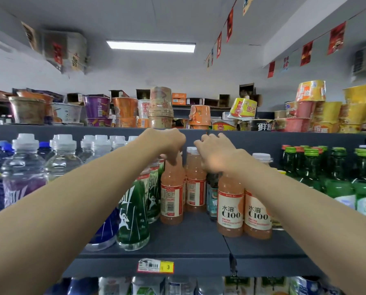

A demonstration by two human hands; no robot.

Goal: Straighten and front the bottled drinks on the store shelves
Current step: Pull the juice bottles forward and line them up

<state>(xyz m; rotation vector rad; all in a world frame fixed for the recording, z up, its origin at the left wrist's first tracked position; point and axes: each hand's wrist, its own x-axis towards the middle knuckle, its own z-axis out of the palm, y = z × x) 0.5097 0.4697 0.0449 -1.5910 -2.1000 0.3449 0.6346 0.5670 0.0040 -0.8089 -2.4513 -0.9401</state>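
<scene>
Several pink C100 drink bottles stand on the dark shelf (186,241). My left hand (167,143) grips the top of one pink bottle (171,196) whose barcode side faces out. My right hand (215,155) is curled over the top of a front pink bottle (229,205) whose label faces forward; its cap is hidden under my palm. A second labelled pink bottle (257,213) stands right beside it. Another pink bottle (195,188) sits further back between my hands.
Green-label bottles (133,211) and clear and blue bottles (24,173) stand at the left, green glass bottles (339,179) at the right. Instant noodle cups (160,107) fill the shelf above. A price tag (155,266) hangs on the shelf edge. More drinks (148,286) sit below.
</scene>
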